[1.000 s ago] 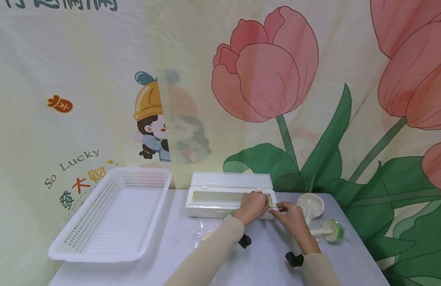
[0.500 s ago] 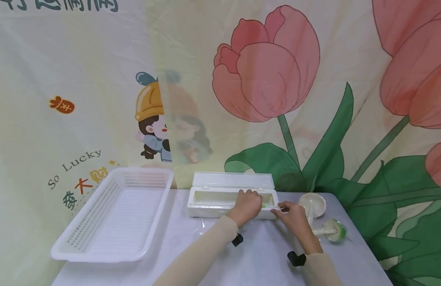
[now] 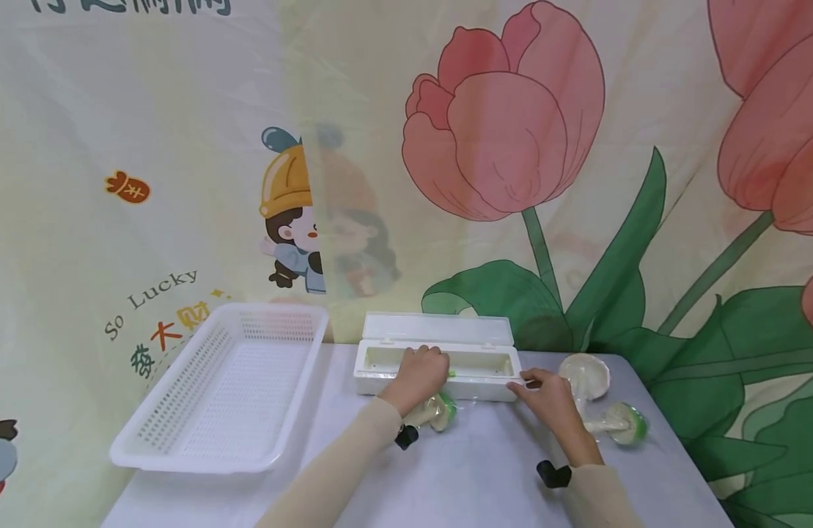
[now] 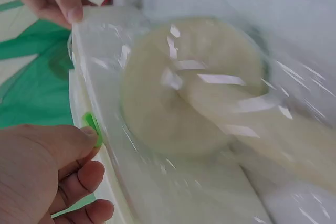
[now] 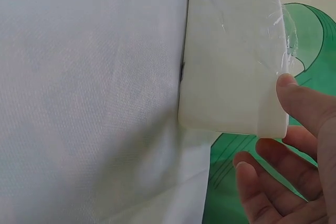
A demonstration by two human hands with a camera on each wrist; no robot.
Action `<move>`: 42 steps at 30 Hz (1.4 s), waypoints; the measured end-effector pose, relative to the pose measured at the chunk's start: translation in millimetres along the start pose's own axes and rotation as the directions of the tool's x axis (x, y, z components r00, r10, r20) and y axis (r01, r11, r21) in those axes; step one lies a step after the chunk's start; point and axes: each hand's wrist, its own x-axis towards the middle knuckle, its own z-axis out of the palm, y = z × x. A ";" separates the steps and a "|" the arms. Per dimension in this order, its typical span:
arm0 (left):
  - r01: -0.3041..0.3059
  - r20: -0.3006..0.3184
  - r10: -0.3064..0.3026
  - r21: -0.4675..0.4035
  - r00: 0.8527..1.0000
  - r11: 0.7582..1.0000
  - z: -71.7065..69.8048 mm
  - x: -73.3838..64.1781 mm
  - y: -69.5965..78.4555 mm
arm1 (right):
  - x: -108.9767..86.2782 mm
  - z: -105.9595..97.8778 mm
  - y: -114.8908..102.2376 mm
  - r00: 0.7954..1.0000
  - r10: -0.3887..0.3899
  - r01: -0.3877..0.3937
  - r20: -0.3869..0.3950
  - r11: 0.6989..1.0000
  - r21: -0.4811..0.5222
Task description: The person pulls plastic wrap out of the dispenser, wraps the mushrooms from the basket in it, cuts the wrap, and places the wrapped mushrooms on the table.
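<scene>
A white cling-film dispenser box (image 3: 475, 388) lies on the table with its lid (image 3: 439, 330) raised at the back. My left hand (image 3: 416, 375) is over the box's left half. In the left wrist view its thumb and forefinger pinch a small green slider cutter (image 4: 92, 125) on the box edge. My right hand (image 3: 553, 405) holds the right end of the box, thumb (image 5: 292, 88) on its top edge and fingers around the corner. Clear film (image 4: 105, 40) hangs over the front wall. A film-covered cream piece (image 4: 194, 87) with a round end and stalk lies just before the box.
A white perforated basket (image 3: 138, 447) stands at the left of the table. To the right are a cream, mushroom-shaped piece (image 3: 586, 372) and another with a green end (image 3: 627, 424). A printed cloth (image 3: 353, 95) hangs behind the table.
My left hand has slid leftward along the box with the green slider cutter, away from my right hand. The right hand stays at the box's right end. The view has shifted slightly.
</scene>
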 end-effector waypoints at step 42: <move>0.336 -0.002 -0.337 -0.059 0.942 0.940 -12.2 -85.1 -113.0 | -0.2 -2.6 -0.7 1.000 0.017 -0.017 0.012 1.000 0.014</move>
